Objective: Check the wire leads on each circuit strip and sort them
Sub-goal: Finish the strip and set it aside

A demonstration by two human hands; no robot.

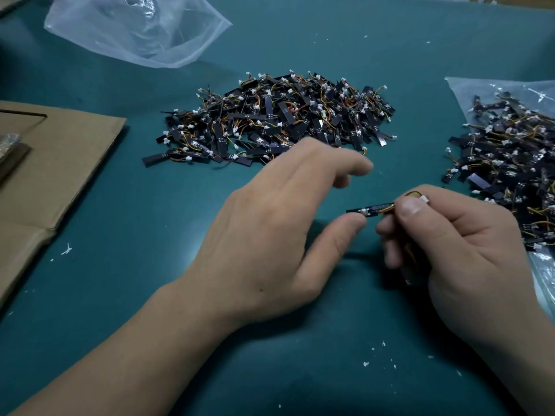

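Note:
My right hand (pixel 456 241) pinches one black circuit strip (pixel 371 209) by its wired end, with the orange and yellow leads and a white connector by my thumb. The strip points left, level above the mat. My left hand (pixel 276 223) hovers beside it with fingers spread; its thumb tip touches the strip's free end. A large heap of the same strips (pixel 279 118) lies on the green mat beyond my hands. A second heap (pixel 510 163) lies on a clear plastic bag at the right.
A clear plastic bag (pixel 135 28) lies at the back left. Flattened cardboard (pixel 51 169) covers the left edge of the green mat (pixel 150 235). Small white scraps dot the mat near the front.

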